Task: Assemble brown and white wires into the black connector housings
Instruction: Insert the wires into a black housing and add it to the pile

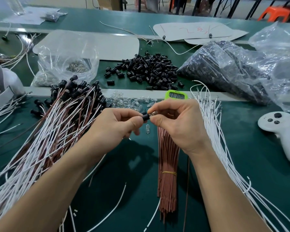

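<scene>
Bare forearms rise from the bottom edge toward the middle of the green bench (241, 148). At far left, a sprawling heap of finished leads (57, 124), white and brown wires already capped with black housings, fans toward the near left corner. The left hand (117, 126) pinches one black connector housing (145, 116) between thumb and curled fingers, above the mat. The right hand (179, 126) pinches a small clear bulb (153, 113) at that housing's mouth, touching it. Under the right hand lies a brown wire bundle (168, 164) bound by a yellow band. Loose white wires (213, 134) spread just right of it, then a white controller (281, 133) near the right edge.

Behind the hands, a green timer (176, 96) shows digits too blurred to read. Farther back is a pile of loose housings (149, 67). Red scrawl on a grey card (199, 30) is illegible.

Bare mat shows between the forearms and between the white wires and the controller.
</scene>
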### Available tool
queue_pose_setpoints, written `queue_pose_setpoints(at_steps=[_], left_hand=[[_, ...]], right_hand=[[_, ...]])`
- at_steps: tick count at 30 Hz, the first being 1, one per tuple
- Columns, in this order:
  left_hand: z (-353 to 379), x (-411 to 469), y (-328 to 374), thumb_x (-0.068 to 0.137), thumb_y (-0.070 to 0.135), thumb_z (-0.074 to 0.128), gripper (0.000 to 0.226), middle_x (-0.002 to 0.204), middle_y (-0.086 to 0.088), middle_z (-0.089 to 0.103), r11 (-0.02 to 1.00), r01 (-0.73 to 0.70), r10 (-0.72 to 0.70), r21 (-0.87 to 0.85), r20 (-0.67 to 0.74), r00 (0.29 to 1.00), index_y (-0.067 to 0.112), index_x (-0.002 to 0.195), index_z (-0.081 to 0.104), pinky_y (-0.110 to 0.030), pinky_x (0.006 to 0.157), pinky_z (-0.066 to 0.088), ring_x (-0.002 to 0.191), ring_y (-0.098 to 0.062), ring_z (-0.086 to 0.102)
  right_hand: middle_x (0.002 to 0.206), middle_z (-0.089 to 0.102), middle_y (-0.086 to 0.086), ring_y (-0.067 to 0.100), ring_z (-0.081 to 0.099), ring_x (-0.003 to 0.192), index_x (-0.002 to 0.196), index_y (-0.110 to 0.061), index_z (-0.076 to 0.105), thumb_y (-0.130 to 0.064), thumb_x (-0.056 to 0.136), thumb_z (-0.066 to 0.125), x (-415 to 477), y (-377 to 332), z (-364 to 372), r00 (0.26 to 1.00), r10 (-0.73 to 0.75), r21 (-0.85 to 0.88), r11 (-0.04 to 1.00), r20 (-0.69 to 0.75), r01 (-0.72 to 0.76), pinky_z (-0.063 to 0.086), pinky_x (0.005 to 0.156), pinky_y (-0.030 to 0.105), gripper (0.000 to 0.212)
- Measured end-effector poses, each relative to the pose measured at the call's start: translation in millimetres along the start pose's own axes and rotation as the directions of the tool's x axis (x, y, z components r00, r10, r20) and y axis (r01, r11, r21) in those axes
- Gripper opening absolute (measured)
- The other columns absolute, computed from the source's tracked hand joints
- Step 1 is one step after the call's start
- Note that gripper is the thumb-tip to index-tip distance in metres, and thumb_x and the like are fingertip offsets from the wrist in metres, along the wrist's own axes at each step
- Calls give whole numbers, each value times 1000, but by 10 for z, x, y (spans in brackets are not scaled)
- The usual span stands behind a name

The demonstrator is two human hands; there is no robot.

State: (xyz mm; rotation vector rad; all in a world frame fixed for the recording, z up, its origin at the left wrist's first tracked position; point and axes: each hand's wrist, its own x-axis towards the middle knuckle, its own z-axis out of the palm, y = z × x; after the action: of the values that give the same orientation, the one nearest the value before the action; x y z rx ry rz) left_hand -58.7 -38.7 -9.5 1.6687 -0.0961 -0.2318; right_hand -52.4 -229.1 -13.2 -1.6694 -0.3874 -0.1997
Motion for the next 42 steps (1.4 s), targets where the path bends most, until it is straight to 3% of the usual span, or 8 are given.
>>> queue_pose_setpoints(at_steps=[3,6,12,17,23,30,34,42], left_hand=[[15,4,-7,99,5,60,16,68,-2,70,995,-5,1,104,33,999,10,91,73,-20,58,48,59,-10,57],[15,-6,-35,100,11,61,20,65,-1,58,981,-20,15,191,29,999,13,84,74,-29,61,35,60,-12,44],[-20,-15,-37,88,21,73,11,54,5,47,999,8,-7,41,-23,1000,19,80,81,-13,47,31,49,-5,35],[-23,-34,-10,78,28,71,15,47,11,31,992,57,-54,-114,35,998,17,77,82,-14,41,20,44,-5,23],[28,-30,-18,80,28,67,14,56,3,52,994,-14,22,-105,76,997,21,79,79,-16,51,34,52,-8,41],[26,-10,-74,94,22,68,11,59,7,63,956,-193,177,220,87,980,24,88,77,-15,51,36,51,-4,44],[53,-19,-71,92,13,71,12,56,8,52,989,-135,133,57,31,991,19,90,81,-16,52,35,53,-7,38],[-6,-12,-26,89,7,73,16,53,13,56,998,-58,57,34,18,998,17,81,83,-8,47,35,47,1,41]], right_hand=[[76,76,-8,6,71,69,86,-15,80,9,78,80,-7,22,27,1000,1,-36,999,12,-1,54,67,19,26],[72,74,-12,3,69,67,84,-18,79,11,77,79,-5,36,56,999,15,-14,1000,30,-14,53,65,17,30],[69,74,-10,1,68,65,83,-15,79,13,76,77,-2,27,75,999,35,131,991,37,-40,52,65,14,29],[70,75,-3,7,68,68,79,-20,83,4,73,78,1,-5,67,998,66,253,965,21,-69,54,66,19,26],[74,77,-1,9,72,69,83,-14,82,9,75,78,-12,-9,37,999,43,216,975,10,-44,55,67,18,25],[76,78,1,13,72,71,80,-23,83,5,74,79,-12,25,52,998,38,105,994,41,-42,57,68,23,29],[74,77,1,13,70,70,80,-20,83,5,73,78,-11,36,80,996,70,161,984,53,-77,56,68,24,27],[72,76,3,13,67,66,82,-17,84,1,74,80,-7,11,60,988,132,214,966,84,-147,55,64,23,20]])
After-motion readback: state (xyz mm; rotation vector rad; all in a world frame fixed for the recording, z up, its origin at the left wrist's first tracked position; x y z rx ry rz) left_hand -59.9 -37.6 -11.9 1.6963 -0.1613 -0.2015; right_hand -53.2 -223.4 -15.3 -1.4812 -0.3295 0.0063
